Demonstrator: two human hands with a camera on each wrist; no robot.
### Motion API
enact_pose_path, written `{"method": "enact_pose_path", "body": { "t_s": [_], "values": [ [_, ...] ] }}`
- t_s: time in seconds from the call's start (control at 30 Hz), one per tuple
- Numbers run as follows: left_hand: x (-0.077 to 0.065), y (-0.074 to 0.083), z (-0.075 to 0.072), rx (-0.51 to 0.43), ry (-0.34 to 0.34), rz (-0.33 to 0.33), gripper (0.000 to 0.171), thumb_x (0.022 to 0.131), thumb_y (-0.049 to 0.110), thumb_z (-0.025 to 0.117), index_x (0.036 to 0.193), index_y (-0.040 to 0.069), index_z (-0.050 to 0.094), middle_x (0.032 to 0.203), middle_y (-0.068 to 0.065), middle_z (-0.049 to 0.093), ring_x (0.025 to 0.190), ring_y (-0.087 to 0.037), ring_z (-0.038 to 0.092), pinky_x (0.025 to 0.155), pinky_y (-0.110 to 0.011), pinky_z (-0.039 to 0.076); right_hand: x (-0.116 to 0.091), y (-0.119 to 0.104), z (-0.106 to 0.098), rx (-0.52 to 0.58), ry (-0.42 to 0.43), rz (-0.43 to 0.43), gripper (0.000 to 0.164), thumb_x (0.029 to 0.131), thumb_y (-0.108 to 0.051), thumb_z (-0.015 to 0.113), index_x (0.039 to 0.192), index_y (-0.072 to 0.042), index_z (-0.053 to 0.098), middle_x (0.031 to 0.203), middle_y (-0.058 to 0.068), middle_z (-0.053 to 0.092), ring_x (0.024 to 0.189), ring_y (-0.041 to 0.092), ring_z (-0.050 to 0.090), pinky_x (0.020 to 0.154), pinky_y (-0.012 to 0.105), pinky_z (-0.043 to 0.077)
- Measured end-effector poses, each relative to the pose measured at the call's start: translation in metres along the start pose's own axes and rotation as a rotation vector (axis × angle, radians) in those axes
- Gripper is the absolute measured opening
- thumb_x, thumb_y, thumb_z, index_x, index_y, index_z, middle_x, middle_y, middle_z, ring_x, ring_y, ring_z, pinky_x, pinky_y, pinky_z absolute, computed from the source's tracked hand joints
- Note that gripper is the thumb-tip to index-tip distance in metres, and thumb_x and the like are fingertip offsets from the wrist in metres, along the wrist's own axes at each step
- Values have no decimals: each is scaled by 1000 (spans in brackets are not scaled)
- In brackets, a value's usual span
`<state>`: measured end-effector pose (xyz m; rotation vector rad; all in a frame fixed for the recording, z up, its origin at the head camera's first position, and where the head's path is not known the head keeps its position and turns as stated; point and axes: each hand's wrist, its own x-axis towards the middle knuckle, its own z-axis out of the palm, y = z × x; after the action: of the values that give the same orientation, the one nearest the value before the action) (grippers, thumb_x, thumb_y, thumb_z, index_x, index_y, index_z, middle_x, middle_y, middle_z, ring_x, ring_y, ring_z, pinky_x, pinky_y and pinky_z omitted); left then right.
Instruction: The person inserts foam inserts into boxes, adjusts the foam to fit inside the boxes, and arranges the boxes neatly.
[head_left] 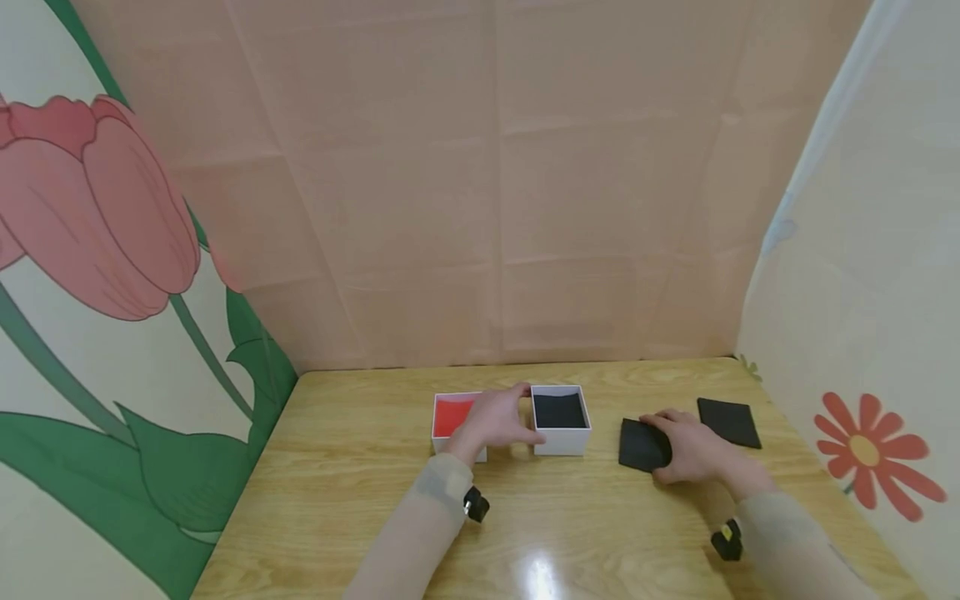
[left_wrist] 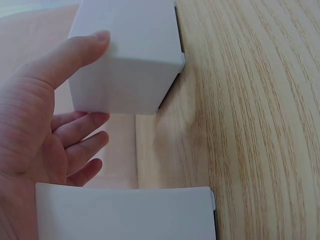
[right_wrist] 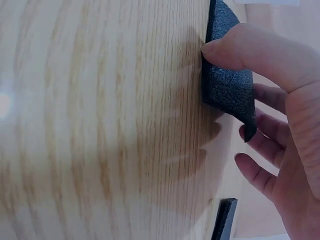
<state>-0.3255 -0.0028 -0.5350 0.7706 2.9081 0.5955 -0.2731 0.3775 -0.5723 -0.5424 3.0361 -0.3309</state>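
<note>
My left hand (head_left: 498,419) holds a white open-topped box (head_left: 562,442) by its left side. Its thumb lies on the near face and its fingers reach toward the far side, as the left wrist view shows on the same box (left_wrist: 130,30). Black material lies inside that box. To the right, my right hand (head_left: 693,450) grips a black foam square (head_left: 641,446) by its right part. In the right wrist view the thumb presses one edge of the foam (right_wrist: 227,82), which bends at a corner, with fingers behind it.
A second white box (head_left: 442,447) with a red inside stands left, partly behind my left hand. Another black foam square (head_left: 729,422) lies flat at the right, beyond my right hand. A pinkish cloth (head_left: 495,208) hangs behind the wooden table (head_left: 345,467), with printed sheets at both sides.
</note>
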Motion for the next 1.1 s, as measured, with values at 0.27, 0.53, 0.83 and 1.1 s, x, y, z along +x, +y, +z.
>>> {"method": "enact_pose_path", "body": {
  "t_s": [0.27,0.53,0.83,1.1],
  "values": [
    [-1,2,-1,6,-4,-7,95,70,69,77,146,23,46,134,7,61,112,-18,59,96,-36,47,-5,1,1,50,35,-17,104,62,-45,90,149,-11,45,134,16,48,116,38,53,86,54,49],
    [-1,2,-2,11,-3,-2,94,70,68,77,146,22,47,134,5,62,112,-18,59,96,-36,47,-10,3,1,135,-33,-4,116,58,-62,89,150,-7,43,138,19,44,123,44,45,91,59,45],
    [-1,1,-1,2,-3,-5,94,70,69,77,146,22,47,133,6,62,112,-19,59,97,-38,47,-7,1,-1,157,-118,17,119,59,-62,88,153,-9,39,139,20,44,119,41,49,88,56,48],
    [0,0,0,11,1,5,95,69,71,76,145,23,47,133,6,62,113,-18,59,97,-37,46,-10,1,1,208,-141,28,121,59,-60,89,154,-7,34,136,23,45,117,42,50,86,55,47]
  ]
}}
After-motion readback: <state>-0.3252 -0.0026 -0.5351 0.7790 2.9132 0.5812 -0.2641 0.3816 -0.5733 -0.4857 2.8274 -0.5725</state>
